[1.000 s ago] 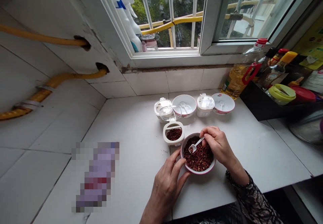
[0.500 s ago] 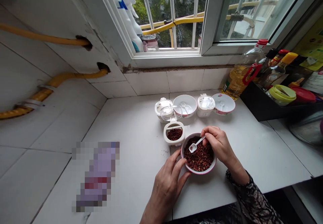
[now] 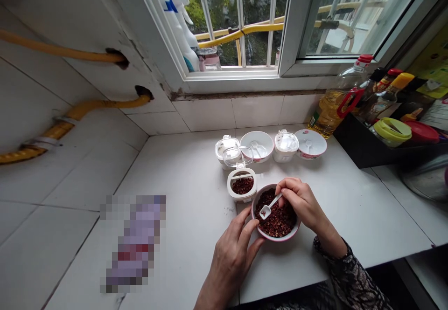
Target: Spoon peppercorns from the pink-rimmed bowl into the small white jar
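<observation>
A bowl (image 3: pixel 298 226) of dark red peppercorns (image 3: pixel 278 220) stands near the counter's front. My left hand (image 3: pixel 235 249) grips its left rim between thumb and fingers. Above the bowl, my right hand (image 3: pixel 301 202) pinches the handle of a small white spoon (image 3: pixel 266 211), whose scoop has a few bits in it. Just behind and left of the bowl is a white jar (image 3: pixel 229 191) with its clear lid (image 3: pixel 238 156) raised, partly filled with the same peppercorns.
Behind stand two closed white jars (image 3: pixel 286 147) and two bowls (image 3: pixel 257 146) with small spoons. An oil bottle (image 3: pixel 327 107) and a black rack (image 3: pixel 360 147) of bottles are at right. A blurred purple packet (image 3: pixel 140 235) lies at left.
My right hand and the spoon have shifted slightly left and down over the bowl. My left hand stays on the rim.
</observation>
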`<action>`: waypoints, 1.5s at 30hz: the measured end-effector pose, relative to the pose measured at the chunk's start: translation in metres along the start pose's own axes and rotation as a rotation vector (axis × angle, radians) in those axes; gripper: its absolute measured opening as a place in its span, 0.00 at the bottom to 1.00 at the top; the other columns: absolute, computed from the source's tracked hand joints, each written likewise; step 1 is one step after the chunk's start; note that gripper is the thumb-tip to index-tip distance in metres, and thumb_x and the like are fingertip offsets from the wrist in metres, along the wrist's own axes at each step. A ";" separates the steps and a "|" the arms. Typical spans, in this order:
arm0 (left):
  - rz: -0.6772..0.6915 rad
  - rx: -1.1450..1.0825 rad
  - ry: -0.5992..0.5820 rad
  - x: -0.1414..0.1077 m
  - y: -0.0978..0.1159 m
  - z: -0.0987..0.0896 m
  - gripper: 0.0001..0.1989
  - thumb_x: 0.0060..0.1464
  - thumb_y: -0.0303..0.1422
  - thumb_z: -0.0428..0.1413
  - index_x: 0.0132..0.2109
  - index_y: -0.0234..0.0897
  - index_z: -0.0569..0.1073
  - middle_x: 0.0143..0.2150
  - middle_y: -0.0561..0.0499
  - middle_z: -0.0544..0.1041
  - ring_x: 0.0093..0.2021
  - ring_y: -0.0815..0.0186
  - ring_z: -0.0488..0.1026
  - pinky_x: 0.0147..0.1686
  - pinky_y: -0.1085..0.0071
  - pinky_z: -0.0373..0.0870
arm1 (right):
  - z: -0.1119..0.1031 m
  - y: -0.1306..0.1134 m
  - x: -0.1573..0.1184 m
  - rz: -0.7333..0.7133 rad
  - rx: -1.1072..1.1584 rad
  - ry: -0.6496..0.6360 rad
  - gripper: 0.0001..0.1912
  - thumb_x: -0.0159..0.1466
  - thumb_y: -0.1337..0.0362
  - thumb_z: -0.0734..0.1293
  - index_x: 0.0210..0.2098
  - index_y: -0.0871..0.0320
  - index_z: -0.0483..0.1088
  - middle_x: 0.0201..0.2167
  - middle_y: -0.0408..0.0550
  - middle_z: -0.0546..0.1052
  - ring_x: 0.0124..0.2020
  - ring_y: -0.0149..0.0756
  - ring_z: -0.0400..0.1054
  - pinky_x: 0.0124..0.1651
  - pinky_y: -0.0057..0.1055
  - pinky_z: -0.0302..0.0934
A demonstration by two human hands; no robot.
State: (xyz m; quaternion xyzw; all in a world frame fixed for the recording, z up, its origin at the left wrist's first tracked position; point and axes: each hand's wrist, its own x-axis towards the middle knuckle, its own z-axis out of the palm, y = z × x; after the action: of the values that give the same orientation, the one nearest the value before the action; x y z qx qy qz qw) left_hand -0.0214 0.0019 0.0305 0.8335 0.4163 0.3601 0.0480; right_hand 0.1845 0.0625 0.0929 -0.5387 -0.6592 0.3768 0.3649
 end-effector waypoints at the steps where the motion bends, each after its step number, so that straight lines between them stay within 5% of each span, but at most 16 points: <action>1: -0.002 0.000 0.013 0.000 0.000 0.000 0.11 0.65 0.31 0.50 0.54 0.35 0.67 0.56 0.36 0.72 0.54 0.57 0.74 0.46 0.66 0.77 | -0.001 0.000 0.000 0.040 0.054 0.003 0.10 0.60 0.68 0.58 0.26 0.55 0.68 0.17 0.40 0.73 0.27 0.36 0.68 0.46 0.37 0.61; 5: 0.004 0.008 -0.004 0.001 0.001 -0.001 0.11 0.66 0.31 0.50 0.53 0.34 0.67 0.56 0.36 0.72 0.53 0.57 0.74 0.46 0.66 0.77 | -0.002 0.000 0.001 0.158 0.252 -0.006 0.09 0.59 0.65 0.59 0.27 0.57 0.69 0.18 0.41 0.72 0.22 0.33 0.65 0.30 0.30 0.59; 9: 0.020 0.014 0.017 0.001 0.000 0.001 0.11 0.65 0.31 0.50 0.53 0.33 0.68 0.55 0.36 0.72 0.53 0.58 0.75 0.46 0.67 0.77 | 0.000 -0.004 0.000 0.100 0.243 0.062 0.09 0.62 0.63 0.59 0.31 0.57 0.69 0.19 0.42 0.74 0.24 0.34 0.67 0.32 0.31 0.59; 14: 0.022 0.018 0.053 0.001 0.000 0.003 0.11 0.66 0.32 0.50 0.52 0.33 0.68 0.55 0.36 0.73 0.52 0.57 0.75 0.46 0.67 0.76 | 0.010 -0.016 0.001 -0.323 -0.049 0.240 0.09 0.68 0.68 0.57 0.38 0.54 0.68 0.29 0.44 0.77 0.35 0.37 0.70 0.50 0.40 0.61; 20: 0.020 0.019 0.031 0.003 0.001 -0.001 0.11 0.66 0.31 0.50 0.52 0.33 0.68 0.55 0.36 0.72 0.53 0.58 0.74 0.47 0.67 0.76 | 0.016 -0.020 0.003 -0.716 -0.398 0.167 0.15 0.63 0.76 0.56 0.43 0.55 0.66 0.34 0.46 0.78 0.39 0.38 0.71 0.58 0.47 0.56; 25: 0.022 0.022 0.029 0.002 0.001 0.000 0.11 0.66 0.31 0.49 0.52 0.33 0.68 0.55 0.36 0.72 0.53 0.58 0.75 0.47 0.67 0.76 | -0.003 -0.016 -0.003 -0.624 -0.335 0.253 0.10 0.64 0.74 0.56 0.36 0.54 0.65 0.26 0.42 0.74 0.29 0.35 0.67 0.53 0.45 0.59; 33: 0.007 0.009 -0.001 0.000 0.000 0.000 0.12 0.65 0.31 0.51 0.54 0.35 0.67 0.57 0.37 0.72 0.54 0.58 0.74 0.47 0.67 0.76 | 0.011 -0.001 -0.004 -0.417 -0.353 -0.110 0.11 0.61 0.75 0.56 0.29 0.56 0.64 0.24 0.41 0.74 0.26 0.32 0.65 0.54 0.44 0.56; 40: -0.002 0.007 -0.028 -0.002 -0.001 -0.001 0.13 0.64 0.31 0.52 0.55 0.36 0.66 0.57 0.37 0.71 0.55 0.56 0.74 0.47 0.64 0.77 | 0.003 0.000 -0.003 -0.138 -0.123 -0.045 0.13 0.62 0.73 0.55 0.28 0.54 0.66 0.17 0.38 0.72 0.29 0.36 0.67 0.52 0.42 0.58; 45: -0.002 0.011 -0.029 -0.002 -0.001 -0.001 0.12 0.64 0.31 0.52 0.54 0.35 0.66 0.57 0.36 0.71 0.55 0.56 0.74 0.48 0.64 0.77 | -0.001 0.001 -0.003 -0.252 -0.242 -0.067 0.12 0.61 0.74 0.56 0.28 0.54 0.65 0.19 0.37 0.72 0.25 0.34 0.65 0.57 0.47 0.54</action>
State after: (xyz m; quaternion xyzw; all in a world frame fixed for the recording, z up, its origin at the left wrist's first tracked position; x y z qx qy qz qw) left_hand -0.0234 0.0016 0.0295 0.8384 0.4184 0.3458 0.0500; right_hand 0.1869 0.0597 0.0921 -0.4790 -0.7739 0.2637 0.3194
